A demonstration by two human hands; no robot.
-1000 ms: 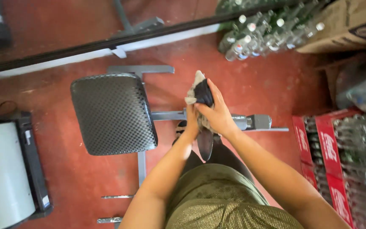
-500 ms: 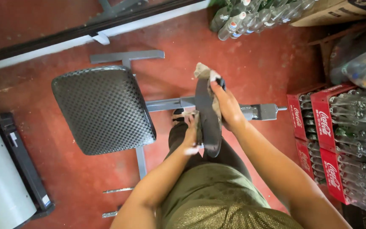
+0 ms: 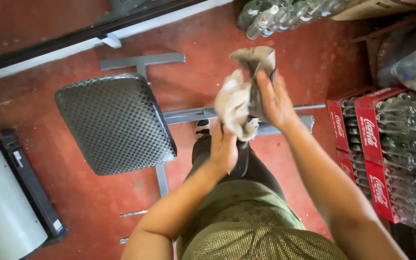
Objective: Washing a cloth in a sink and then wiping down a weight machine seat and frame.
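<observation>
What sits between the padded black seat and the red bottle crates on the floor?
In the head view, the grey metal frame bar runs there, crossed by both hands: the right hand and left hand grip a crumpled rag.

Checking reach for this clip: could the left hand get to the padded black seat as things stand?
Probably yes. The left hand is at the rag and dark disc, with the padded seat just to its left and nothing between them; it would have to let go first.
</observation>
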